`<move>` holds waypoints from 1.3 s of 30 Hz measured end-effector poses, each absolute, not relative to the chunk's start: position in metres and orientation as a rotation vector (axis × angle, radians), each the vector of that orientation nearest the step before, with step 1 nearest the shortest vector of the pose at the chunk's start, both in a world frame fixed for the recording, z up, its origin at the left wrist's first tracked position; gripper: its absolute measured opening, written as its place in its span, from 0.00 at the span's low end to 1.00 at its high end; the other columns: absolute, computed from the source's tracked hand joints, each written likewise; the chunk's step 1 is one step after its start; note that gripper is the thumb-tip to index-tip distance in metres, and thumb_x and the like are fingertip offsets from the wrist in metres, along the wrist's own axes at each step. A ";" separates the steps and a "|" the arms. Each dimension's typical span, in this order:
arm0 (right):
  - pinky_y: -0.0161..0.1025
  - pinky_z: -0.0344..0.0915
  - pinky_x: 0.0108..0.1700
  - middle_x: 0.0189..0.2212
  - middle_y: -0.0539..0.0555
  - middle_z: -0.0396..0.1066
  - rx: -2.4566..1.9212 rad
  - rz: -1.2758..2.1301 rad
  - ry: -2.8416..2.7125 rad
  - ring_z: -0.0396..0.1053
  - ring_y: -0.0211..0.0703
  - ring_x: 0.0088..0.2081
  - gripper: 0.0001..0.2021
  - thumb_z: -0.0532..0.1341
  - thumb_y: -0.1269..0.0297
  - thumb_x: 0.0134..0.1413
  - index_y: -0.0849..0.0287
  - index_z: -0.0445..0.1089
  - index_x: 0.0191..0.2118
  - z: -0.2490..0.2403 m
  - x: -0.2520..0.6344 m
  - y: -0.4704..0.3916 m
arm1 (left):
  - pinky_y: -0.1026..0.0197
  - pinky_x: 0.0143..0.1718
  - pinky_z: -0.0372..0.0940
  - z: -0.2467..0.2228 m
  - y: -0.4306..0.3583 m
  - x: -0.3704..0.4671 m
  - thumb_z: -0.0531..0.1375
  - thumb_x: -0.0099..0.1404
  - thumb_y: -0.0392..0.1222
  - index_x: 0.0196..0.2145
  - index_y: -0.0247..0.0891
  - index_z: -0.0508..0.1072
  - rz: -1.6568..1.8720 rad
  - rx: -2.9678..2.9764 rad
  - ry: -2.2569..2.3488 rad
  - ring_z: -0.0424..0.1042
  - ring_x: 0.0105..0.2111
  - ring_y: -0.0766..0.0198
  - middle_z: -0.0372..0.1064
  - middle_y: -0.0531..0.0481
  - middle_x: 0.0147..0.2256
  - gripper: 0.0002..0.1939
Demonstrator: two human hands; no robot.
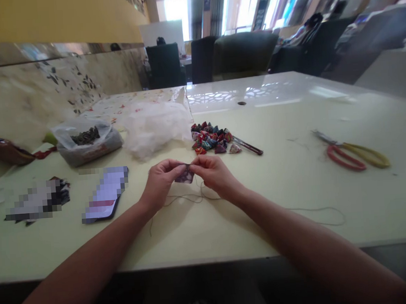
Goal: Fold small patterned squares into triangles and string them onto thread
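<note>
Honestly, the thread [187, 197] looks like the trouble spot, since it's lying in loose loops around the wrists and could knot if an arm drags it. Left hand [160, 182] and right hand [215, 174] are both pinched nearly closed on the top edge of the patterned scrap [184, 177], over the table [294, 164]. Container-wise, the open plastic bag [81, 154] has dark, dried-looking bits [86, 136] inside, with white fluff [156, 130] beside it.
</note>
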State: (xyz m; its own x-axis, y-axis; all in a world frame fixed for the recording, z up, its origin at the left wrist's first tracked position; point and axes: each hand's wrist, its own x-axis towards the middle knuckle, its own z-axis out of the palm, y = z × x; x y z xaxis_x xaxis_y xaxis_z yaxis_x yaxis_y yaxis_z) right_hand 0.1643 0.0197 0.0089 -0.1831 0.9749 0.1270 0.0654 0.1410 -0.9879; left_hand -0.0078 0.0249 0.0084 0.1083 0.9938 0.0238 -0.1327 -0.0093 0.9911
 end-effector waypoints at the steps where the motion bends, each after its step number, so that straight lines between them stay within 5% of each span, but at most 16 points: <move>1: 0.34 0.49 0.25 0.21 0.45 0.60 -1.064 1.179 -1.471 0.51 0.31 0.22 0.12 0.62 0.57 0.54 0.59 0.66 0.26 0.009 0.164 0.020 | 0.60 0.36 0.70 0.008 0.025 -0.008 0.73 0.52 0.46 0.33 0.33 0.79 1.201 1.151 1.019 0.75 0.28 0.64 0.78 0.48 0.28 0.15; 7: 0.35 0.53 0.29 0.24 0.45 0.60 -1.089 0.954 -1.497 0.55 0.35 0.25 0.09 0.57 0.56 0.62 0.57 0.66 0.37 0.009 0.165 0.019 | 0.63 0.35 0.69 0.009 0.030 -0.008 0.74 0.49 0.43 0.30 0.32 0.79 1.229 1.019 1.027 0.74 0.27 0.66 0.78 0.47 0.28 0.14; 11: 0.36 0.57 0.34 0.27 0.48 0.62 -1.073 0.753 -1.570 0.59 0.38 0.30 0.08 0.56 0.63 0.63 0.56 0.62 0.31 0.011 0.167 0.017 | 0.63 0.35 0.68 0.009 0.030 -0.008 0.73 0.50 0.43 0.31 0.32 0.79 1.238 1.029 1.037 0.73 0.27 0.66 0.77 0.47 0.28 0.13; 16: 0.38 0.60 0.39 0.28 0.51 0.64 -1.076 0.583 -1.679 0.64 0.40 0.35 0.08 0.61 0.71 0.57 0.58 0.68 0.27 0.010 0.166 0.018 | 0.62 0.35 0.68 0.007 0.029 -0.008 0.73 0.51 0.44 0.32 0.33 0.79 1.246 1.081 1.044 0.73 0.28 0.66 0.77 0.48 0.29 0.14; 39: 0.37 0.59 0.36 0.27 0.50 0.65 -1.079 0.590 -1.711 0.63 0.38 0.30 0.09 0.60 0.73 0.57 0.59 0.69 0.26 0.011 0.165 0.018 | 0.59 0.36 0.72 0.009 0.024 -0.008 0.72 0.55 0.45 0.32 0.34 0.78 1.278 1.300 1.066 0.75 0.29 0.63 0.78 0.48 0.29 0.13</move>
State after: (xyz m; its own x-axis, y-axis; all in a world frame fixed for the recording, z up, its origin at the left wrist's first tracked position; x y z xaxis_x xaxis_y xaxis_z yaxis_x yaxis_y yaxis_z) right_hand 0.1653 0.0180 0.0113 -0.1149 0.8688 0.4816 0.3877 0.4856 -0.7835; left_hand -0.0078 0.0236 0.0093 0.0591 0.9895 0.1317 -0.0476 -0.1290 0.9905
